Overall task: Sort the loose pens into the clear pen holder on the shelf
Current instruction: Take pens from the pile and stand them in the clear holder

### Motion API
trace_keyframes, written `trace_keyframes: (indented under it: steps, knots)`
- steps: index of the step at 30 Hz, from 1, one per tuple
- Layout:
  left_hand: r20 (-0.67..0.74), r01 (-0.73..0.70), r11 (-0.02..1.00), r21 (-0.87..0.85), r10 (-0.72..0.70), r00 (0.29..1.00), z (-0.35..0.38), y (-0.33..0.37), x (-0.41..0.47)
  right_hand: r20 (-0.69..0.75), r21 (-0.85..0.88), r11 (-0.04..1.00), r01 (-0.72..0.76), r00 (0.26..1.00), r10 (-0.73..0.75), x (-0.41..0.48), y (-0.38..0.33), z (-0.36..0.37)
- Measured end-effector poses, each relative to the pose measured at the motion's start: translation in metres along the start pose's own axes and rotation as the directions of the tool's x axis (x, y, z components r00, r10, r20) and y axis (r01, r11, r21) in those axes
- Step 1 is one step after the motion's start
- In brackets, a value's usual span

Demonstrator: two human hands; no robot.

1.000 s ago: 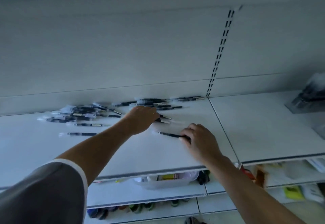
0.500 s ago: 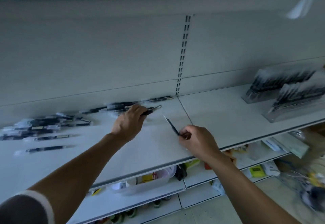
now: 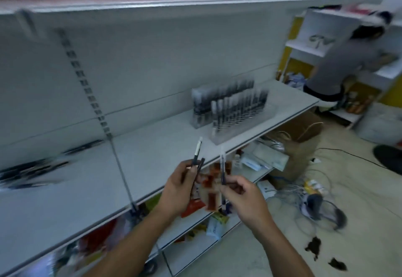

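My left hand grips two dark pens that point upward, one with a white cap end. My right hand pinches a single dark pen, also held upright. Both hands hover in front of the shelf's front edge. The clear pen holder stands on the shelf to the upper right, with rows of upright pens in it. A second clear holder full of pens stands just behind it. A pile of loose pens lies on the shelf at the far left, blurred.
A person in a grey top crouches at white shelving at the far right. Below my shelf sit packaged goods. A cardboard box, cables and dark scraps lie on the floor at right.
Both hands lifted their pens off the shelf and came toward me. My view swung right, so the pen holders are now in the centre and the loose pile is at far left.
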State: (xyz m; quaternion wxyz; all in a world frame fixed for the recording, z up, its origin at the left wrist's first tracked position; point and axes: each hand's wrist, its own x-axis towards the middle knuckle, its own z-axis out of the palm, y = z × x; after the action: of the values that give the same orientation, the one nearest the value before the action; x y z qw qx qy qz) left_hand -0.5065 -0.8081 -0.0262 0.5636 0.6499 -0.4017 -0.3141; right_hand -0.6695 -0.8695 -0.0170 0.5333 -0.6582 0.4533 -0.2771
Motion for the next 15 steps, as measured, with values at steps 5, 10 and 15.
trace_keyframes:
  steps: [5, 10, 15]
  knots:
    - [0.076, 0.122, 0.985, -0.121, -0.113, 0.991, 0.094, 0.019, 0.01, -0.005, -0.019, 1.0, -0.015, 1.0, 0.014, 0.016, 0.019, -0.094]
    - [0.147, 0.177, 0.959, -0.22, -0.147, 0.978, 0.152, 0.031, 0.023, -0.035, 0.013, 1.0, -0.024, 0.999, 0.024, 0.038, 0.029, -0.151]
    - [0.157, 0.245, 0.933, -0.264, -0.209, 0.965, 0.189, 0.028, 0.056, -0.064, 0.044, 0.997, -0.069, 0.995, 0.071, 0.076, 0.047, -0.177]
